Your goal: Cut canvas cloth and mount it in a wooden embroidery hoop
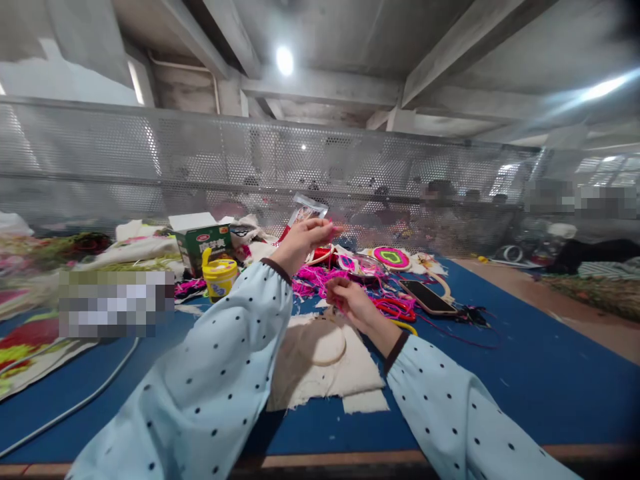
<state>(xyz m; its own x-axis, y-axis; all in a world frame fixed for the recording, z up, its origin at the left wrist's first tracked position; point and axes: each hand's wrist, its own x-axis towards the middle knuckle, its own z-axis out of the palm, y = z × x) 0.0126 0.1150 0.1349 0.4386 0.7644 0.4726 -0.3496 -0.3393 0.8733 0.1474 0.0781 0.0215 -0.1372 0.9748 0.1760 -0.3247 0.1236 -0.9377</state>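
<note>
My left hand (306, 241) is raised above the pile, its fingertips closed on a strand of pink yarn (332, 228). Lower and to the right, my right hand (354, 304) has its fingers pinched together over the near edge of the pile. A bit of pink shows at those fingertips, too small to make out. Below both hands lies cream cloth (357, 363) with a round embroidery hoop (324, 341) on it. Behind the right hand spreads a tangle of bright pink yarn (313, 283).
A yellow tub (220, 279) and green box (193, 240) stand left of the yarn. To the right lies a phone (428, 297). A hoop with a pink and green pattern (392, 258) rests farther back. A perforated metal screen (210, 157) borders the blue table (525, 373).
</note>
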